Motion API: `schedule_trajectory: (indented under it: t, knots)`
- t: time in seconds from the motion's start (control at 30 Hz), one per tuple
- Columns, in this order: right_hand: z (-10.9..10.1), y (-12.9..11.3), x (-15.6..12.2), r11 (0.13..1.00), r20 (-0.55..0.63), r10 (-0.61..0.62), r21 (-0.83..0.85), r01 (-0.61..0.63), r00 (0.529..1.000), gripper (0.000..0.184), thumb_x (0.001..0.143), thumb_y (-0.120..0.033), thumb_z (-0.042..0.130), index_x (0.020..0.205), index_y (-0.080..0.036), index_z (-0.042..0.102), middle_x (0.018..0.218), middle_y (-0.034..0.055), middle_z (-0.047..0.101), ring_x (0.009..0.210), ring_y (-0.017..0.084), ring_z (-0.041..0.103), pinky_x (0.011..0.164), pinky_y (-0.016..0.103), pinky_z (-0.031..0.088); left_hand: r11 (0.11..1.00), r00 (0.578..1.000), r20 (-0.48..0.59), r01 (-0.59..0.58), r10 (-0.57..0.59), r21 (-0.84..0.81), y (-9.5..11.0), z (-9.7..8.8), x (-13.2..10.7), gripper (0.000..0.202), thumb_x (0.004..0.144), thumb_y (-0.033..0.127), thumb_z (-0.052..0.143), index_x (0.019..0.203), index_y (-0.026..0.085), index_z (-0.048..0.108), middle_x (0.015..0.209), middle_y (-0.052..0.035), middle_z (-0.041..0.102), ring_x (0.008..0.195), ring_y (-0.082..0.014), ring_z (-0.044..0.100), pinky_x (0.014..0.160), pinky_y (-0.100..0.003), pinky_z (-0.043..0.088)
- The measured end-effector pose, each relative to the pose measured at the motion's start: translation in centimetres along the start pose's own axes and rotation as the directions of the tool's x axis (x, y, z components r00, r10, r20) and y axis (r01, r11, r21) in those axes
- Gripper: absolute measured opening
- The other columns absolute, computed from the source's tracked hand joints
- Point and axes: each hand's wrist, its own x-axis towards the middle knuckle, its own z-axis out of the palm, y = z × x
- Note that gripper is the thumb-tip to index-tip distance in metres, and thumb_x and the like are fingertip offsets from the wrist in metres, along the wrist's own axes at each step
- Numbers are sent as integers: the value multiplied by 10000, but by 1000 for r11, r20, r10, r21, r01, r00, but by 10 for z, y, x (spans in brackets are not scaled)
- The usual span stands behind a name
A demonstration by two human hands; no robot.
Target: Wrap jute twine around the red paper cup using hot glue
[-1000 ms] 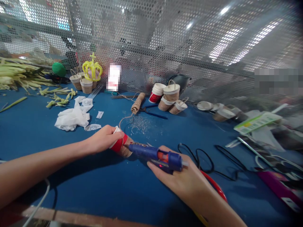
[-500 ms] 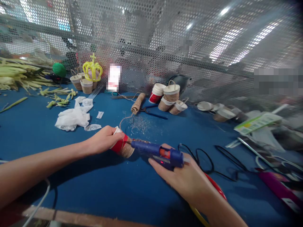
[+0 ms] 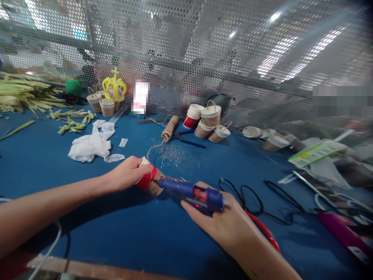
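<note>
Pinching tilted red cup with left hand, over tabletop, on near side of twine roll. Gripping blue glue gun in right hand, holding nozzle right by cup's twine wrap.

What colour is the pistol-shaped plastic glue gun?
The glue gun is dark blue, with an orange-red part; the head view shows it best.

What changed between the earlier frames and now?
The right hand has brought the blue glue gun slightly left since half a second ago, about where it was a second ago. Nothing was grasped or released; the left hand still holds the red cup.
</note>
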Motion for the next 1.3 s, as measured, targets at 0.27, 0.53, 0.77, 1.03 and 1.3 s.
schedule_trajectory:
  t: [0.27,0.53,0.77,1.03,1.3]
  knots:
    - [3,5,-2,999,0,-37,-27,37,999,204,702,-238,514,562,-200,371,496,-63,378,447,77,352,434,199,343,996,999,42,-10,14,-87,2,2,0,273,719,196,434,775,130,693,605,-9,675,616,-134,621,607,-217,471]
    - [1,6,-2,998,-43,-57,-25,56,997,161,689,-243,519,564,-201,426,503,-45,463,445,91,420,444,205,390,999,999,5,-35,35,-25,-2,1,-1,264,728,239,454,765,113,683,620,-15,665,639,-147,613,618,-220,461]
    - [-1,9,2,999,-67,10,-51,-14,998,114,683,-303,545,640,-199,526,548,-27,552,503,124,514,487,216,444,985,993,7,-114,115,128,-5,-1,-1,324,755,329,444,801,99,668,707,-29,663,683,-153,587,645,-224,438]
    - [-1,9,2,997,-81,-43,-69,38,996,104,666,-278,561,606,-205,519,449,-50,502,427,112,490,451,215,426,975,994,1,-104,105,194,-4,-1,-3,320,745,313,432,760,91,662,699,-34,659,639,-151,571,599,-227,429]
    - [-3,13,3,998,-32,52,21,-51,998,113,676,-282,545,595,-211,513,305,-93,371,274,80,351,332,210,339,970,991,14,-132,132,203,-5,-1,-4,357,768,343,408,763,90,659,722,-40,660,653,-149,568,624,-230,431]
